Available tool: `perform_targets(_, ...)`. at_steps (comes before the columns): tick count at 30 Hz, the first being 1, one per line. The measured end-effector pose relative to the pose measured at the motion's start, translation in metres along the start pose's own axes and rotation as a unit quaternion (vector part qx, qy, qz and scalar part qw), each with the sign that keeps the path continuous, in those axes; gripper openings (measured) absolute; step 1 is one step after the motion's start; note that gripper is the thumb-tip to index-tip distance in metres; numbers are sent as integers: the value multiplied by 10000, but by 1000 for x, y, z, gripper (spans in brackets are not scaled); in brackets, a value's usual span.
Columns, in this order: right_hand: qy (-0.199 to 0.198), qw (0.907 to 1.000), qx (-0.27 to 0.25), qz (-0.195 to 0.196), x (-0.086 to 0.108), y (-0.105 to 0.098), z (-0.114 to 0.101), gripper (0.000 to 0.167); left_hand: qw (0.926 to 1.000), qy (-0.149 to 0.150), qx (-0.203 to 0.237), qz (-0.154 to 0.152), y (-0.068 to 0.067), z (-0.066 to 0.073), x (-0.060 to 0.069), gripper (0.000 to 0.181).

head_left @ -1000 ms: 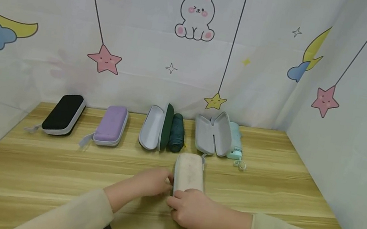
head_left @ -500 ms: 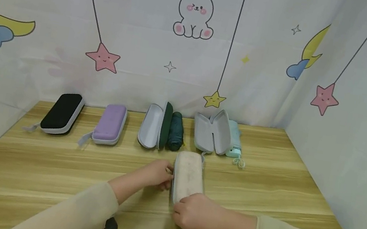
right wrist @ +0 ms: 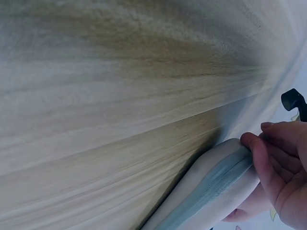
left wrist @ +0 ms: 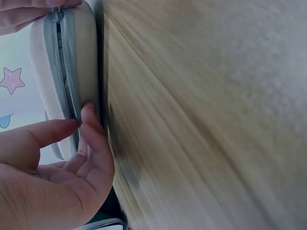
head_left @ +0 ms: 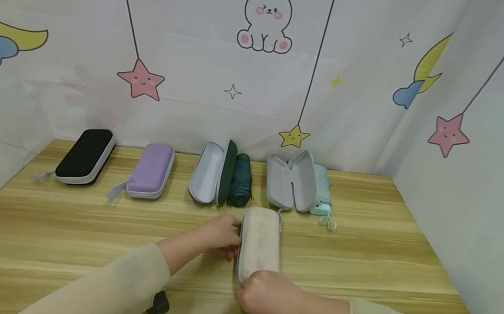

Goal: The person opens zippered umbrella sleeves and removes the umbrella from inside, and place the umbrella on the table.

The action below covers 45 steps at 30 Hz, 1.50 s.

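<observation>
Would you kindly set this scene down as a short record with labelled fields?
Surface: wood-grain table
Being handled: cream case, zip partly open
Left hand: thumb and fingertips at its left seam
Right hand: at its near end, fingers at the zip slider
Closed cases: black case, purple case
Open cases: green case, grey-lined case
Beside open cases: dark green bundle, mint bundle
Backdrop: printed curtain

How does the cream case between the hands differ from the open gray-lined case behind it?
The cream case has its lid down, with a gap along its zipper; the gray-lined case is spread wide open. The cream case shows mostly its outer shell, the gray-lined case its inside. Both rest on the wooden table.
</observation>
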State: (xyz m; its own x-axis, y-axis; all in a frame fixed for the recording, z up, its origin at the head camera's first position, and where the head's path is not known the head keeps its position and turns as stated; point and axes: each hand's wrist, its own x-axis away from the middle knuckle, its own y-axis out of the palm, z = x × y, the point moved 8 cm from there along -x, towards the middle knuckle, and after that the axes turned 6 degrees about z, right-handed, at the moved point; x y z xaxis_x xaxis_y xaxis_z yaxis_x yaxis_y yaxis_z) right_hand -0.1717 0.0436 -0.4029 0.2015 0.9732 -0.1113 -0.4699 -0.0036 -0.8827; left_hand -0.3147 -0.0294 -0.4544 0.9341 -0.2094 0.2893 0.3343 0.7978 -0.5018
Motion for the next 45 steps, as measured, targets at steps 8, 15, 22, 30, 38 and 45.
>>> perform_targets(8, 260, 9984, -497, -50, 0, 4, 0, 15, 9999, -63, -104, 24, 2, -1, -3, 62)
perform_targets(15, 353, 9967, -712, -154, 7, 4, 3, 14, 9997, -225, -23, 34, 2, -1, -3, 66)
perform_targets(22, 585, 9928, -1014, -243, 16, 5, 6, 18, 9995, -287, 112, -9, 3, 0, 0, 78)
perform_targets(30, 1431, 9756, -1649, -241, 37, 7, 19, 28, 9989, -383, -233, 143, -3, -6, -4, 83)
perform_targets(38, 1872, 9644, -1852, -236, 50, 12, 35, 24, 9977, -439, -502, 112, -7, -10, -3, 85)
perform_targets(45, 2045, 9592, -1952, 27, 55, 18, 50, 20, 9971, -359, -663, 58, -7, -10, -2, 85)
